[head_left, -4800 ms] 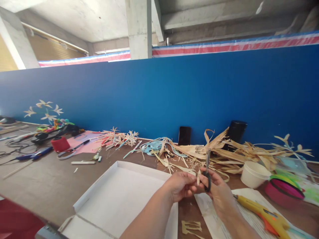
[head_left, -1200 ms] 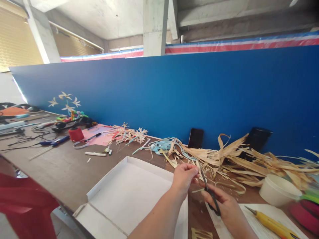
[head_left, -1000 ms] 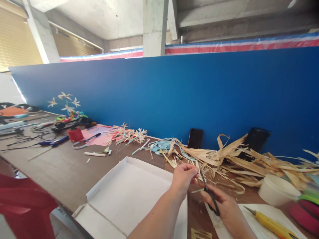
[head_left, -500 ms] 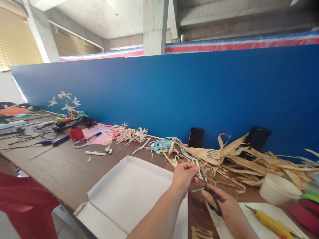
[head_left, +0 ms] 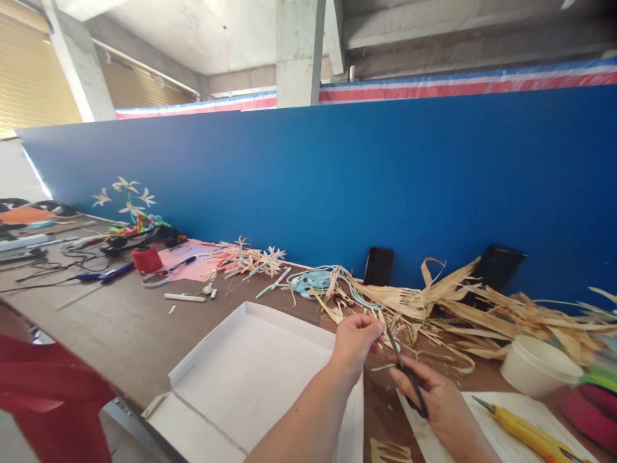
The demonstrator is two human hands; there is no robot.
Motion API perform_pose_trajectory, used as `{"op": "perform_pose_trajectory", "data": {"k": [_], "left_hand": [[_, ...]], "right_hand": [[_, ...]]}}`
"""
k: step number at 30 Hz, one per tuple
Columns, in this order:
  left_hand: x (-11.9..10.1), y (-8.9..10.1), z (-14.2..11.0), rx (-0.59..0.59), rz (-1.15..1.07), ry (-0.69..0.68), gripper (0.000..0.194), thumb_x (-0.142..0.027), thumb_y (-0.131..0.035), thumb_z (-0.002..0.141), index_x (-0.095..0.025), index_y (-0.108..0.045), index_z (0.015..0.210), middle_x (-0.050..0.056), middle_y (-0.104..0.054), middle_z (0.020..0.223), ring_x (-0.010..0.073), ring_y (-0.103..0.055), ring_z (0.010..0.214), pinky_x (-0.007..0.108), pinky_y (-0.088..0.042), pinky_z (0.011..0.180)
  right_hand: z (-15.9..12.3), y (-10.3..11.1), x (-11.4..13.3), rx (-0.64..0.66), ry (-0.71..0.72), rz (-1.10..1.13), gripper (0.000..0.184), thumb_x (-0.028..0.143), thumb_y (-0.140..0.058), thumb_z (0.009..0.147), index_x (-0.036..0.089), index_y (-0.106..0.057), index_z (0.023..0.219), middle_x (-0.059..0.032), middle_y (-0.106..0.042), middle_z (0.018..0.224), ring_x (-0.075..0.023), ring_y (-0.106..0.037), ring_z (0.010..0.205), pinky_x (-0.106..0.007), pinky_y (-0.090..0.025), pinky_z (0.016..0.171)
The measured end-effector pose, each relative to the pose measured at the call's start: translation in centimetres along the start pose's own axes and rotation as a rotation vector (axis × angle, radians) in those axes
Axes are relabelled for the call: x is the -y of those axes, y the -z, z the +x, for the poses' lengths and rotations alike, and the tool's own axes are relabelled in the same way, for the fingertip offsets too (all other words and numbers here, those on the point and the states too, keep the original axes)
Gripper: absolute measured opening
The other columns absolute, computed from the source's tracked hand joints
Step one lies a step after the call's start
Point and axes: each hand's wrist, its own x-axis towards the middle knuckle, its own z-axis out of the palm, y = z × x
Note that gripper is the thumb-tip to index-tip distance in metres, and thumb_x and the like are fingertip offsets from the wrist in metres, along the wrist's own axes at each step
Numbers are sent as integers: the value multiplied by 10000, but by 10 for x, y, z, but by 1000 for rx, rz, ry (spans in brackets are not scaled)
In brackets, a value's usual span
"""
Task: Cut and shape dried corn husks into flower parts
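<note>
My right hand (head_left: 436,399) is wrapped round the black handles of a pair of scissors (head_left: 413,389), whose blades point up and away from me. The blade tips reach close to the fingers of my left hand (head_left: 357,337), which is closed in a pinch over the right edge of a white open box (head_left: 270,379). What the left fingers pinch is too small to make out. Behind both hands lies a heap of dried husk strips (head_left: 414,299), some cut narrow. A short pale strip (head_left: 382,368) shows by the right fingertips.
A yellow tool with a pointed metal tip (head_left: 530,432) lies on white paper (head_left: 475,411) at the right, by a cream tub (head_left: 540,366). Two phones (head_left: 378,266) lean against the blue partition (head_left: 308,180). Leftward on the brown table are husk flowers (head_left: 250,258), red thread (head_left: 147,259) and cables.
Almost nothing differs. Both hands keep their places, with the scissors turned only very slightly.
</note>
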Motion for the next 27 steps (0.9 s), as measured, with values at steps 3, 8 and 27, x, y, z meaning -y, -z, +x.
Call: {"op": "perform_pose_trajectory", "data": {"k": [3, 8, 27], "left_hand": [[1, 0, 0, -1, 8, -4, 236, -303, -687, 563, -110, -590, 658, 7, -555, 543, 72, -479, 474, 176, -388, 431], [2, -1, 0, -15, 15, -2, 237, -306, -687, 560, -115, -591, 664, 1, -545, 545, 76, -487, 489, 174, -391, 429], [6, 0, 4, -42, 43, -42, 207, -294, -661, 604, -122, -585, 689, 16, -582, 583, 95, -535, 499, 194, -442, 453]], "right_hand": [[-1, 0, 1, 14, 8, 13, 420, 435, -671, 631, 221, -691, 992, 4, -662, 702, -147, -546, 618, -198, -444, 561], [-2, -2, 2, 30, -34, 51, 433, 455, -638, 674, 206, -674, 1026, 16, -603, 588, -126, -507, 546, -189, -409, 492], [-5, -3, 7, 42, 8, 68, 432, 439, -659, 656, 211, -678, 1023, -2, -630, 631, -167, -565, 640, -210, -465, 579]]}}
